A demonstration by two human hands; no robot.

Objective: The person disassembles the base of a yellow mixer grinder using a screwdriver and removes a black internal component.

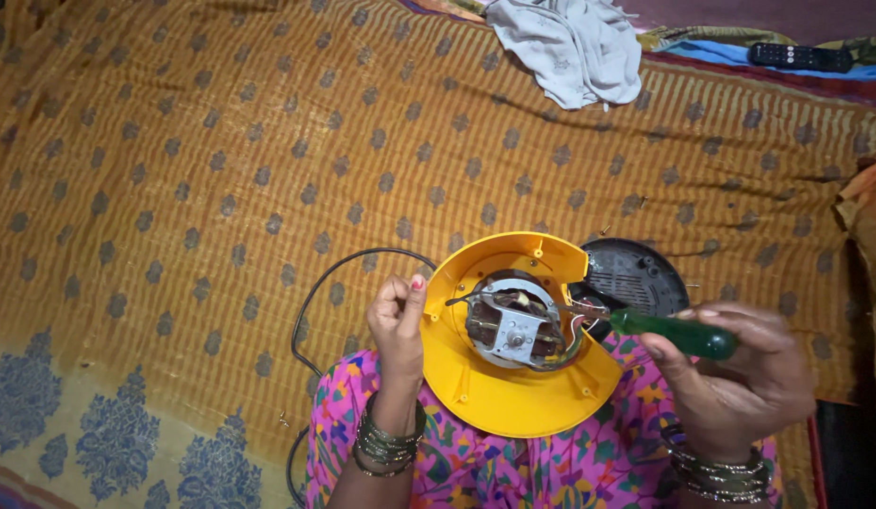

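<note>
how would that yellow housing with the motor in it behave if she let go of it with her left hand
The yellow housing looks like stiff plastic, so it likely keeps its shape. The metal motor probably makes it centre-heavy. Resting tilted on her lap, steadied by the left hand, it may well tip or slide.

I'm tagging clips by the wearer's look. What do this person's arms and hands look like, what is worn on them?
Both forearms are bare, with no sleeves in view. The left hand has a stack of thin metallic bangles at the wrist and red polish on the thumbnail. The right hand has a similar stack of bangles, silver and gold in tone.
</note>
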